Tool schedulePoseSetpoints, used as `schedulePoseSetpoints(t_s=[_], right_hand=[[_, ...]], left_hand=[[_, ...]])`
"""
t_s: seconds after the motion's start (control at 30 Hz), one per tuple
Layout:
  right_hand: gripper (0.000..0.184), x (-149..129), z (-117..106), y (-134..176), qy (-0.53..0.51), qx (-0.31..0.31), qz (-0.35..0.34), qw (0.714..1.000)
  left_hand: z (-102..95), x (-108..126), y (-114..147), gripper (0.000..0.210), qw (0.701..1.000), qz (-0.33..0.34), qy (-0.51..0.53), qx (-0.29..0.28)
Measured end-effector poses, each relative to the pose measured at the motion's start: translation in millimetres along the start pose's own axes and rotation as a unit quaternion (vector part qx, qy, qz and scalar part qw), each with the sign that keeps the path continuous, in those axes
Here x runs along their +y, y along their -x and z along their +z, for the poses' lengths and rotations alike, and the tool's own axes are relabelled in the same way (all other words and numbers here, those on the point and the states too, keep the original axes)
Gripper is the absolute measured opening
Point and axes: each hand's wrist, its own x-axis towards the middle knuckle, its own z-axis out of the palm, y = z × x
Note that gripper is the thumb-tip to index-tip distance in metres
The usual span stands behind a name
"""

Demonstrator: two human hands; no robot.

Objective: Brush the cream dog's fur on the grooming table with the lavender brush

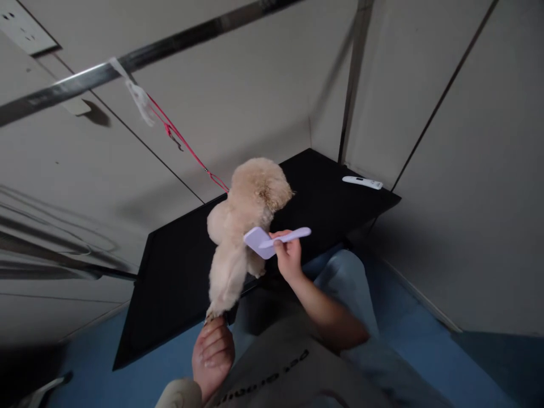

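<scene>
A fluffy cream-coloured dog [242, 209] is on a black grooming table [170, 289], its head toward the far right. My left hand [215, 348] is closed round the paw of one leg [227, 277], which is stretched out toward me past the table's near edge. In my right hand [289, 255] is a lilac slicker brush [259, 242], gripped by its handle. The brush head is right by the dog's side; its bristles are hidden, so I cannot tell whether they touch the coat.
A red leash [187, 143] runs from the dog up to a metal bar [170, 52], where a white strip [138, 97] is tied. White clippers [362, 182] lie at the table's far right corner. Walls stand close behind and to the right. A socket panel [26, 25] is at upper left.
</scene>
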Motion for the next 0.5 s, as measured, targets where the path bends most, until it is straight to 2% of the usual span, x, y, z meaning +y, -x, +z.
schedulePoseSetpoints(t_s=[0.03,0.1,0.13,0.17,0.27,0.3,0.4,0.43,0.47,0.5], right_hand=[[0.033,0.9,0.7,2.5,-0.019,-0.026,-0.005,0.999],[0.036,3.6,3.8,10.0,-0.043,-0.15,0.014,0.988],[0.037,4.9,5.9,13.6,-0.046,-0.185,0.032,0.981],[0.037,5.9,7.9,16.5,-0.045,-0.176,0.046,0.982],[0.036,6.4,11.9,21.0,-0.051,-0.031,0.045,0.997],[0.036,6.1,12.5,21.4,-0.057,-0.033,0.039,0.997],[0.035,6.2,10.8,14.9,-0.056,-0.156,0.045,0.985],[0.033,6.7,8.7,9.1,-0.047,-0.153,0.049,0.986],[0.03,7.3,5.9,2.4,-0.037,-0.107,0.047,0.992],[0.027,7.8,2.6,-4.1,-0.024,-0.035,0.044,0.998]], left_hand=[[4.6,2.9,2.8,0.056,1.0,0.004,0.008,0.012],[13.5,7.6,7.5,0.054,0.999,0.008,0.027,0.036],[17.3,8.9,9.3,0.052,0.998,0.008,0.035,0.045],[20.5,9.5,10.6,0.05,0.998,0.009,0.04,0.051],[24.4,7.5,12.3,0.044,0.998,0.015,0.035,0.048],[24.1,6.3,12.3,0.044,0.999,0.016,0.028,0.044],[21.1,3.8,11.8,0.046,0.999,0.031,0.007,0.026],[20.0,3.6,11.5,0.048,0.999,0.039,0.004,0.016],[19.1,3.7,11.0,0.05,0.999,0.048,0.004,0.002],[18.4,3.7,10.0,0.051,0.999,0.051,0.007,-0.016]])
